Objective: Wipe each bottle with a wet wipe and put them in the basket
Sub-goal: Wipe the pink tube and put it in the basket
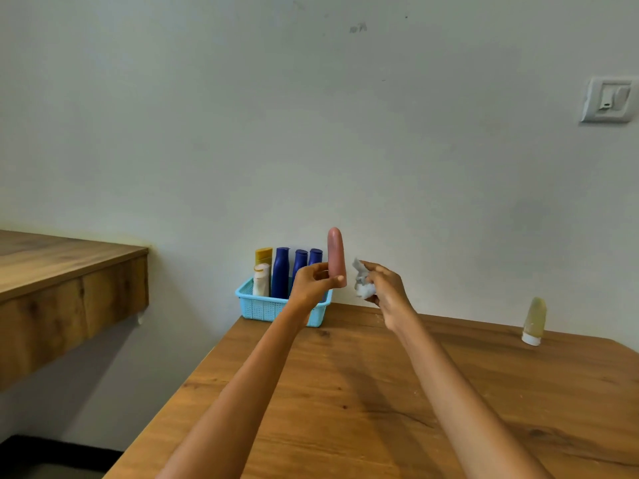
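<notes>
2 hands raised over the table (380, 392), a bottle in one, a wipe in the other.
We see the basket (273, 307) at the table's far left corner; our left hand (311, 281) pinches the pink bottle (336, 255) upright, and our right hand (387, 288) curls round the crumpled wipe (363, 281) just beside it.

left hand (313, 281) raised, gripping | right hand (383, 288) raised, clutching

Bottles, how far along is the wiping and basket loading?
Done: five bottles stand in the basket. In hand: the left hand holds a pink bottle upright, and the right hand grips the wipe beside it. Left: a yellowish bottle on the table.
</notes>
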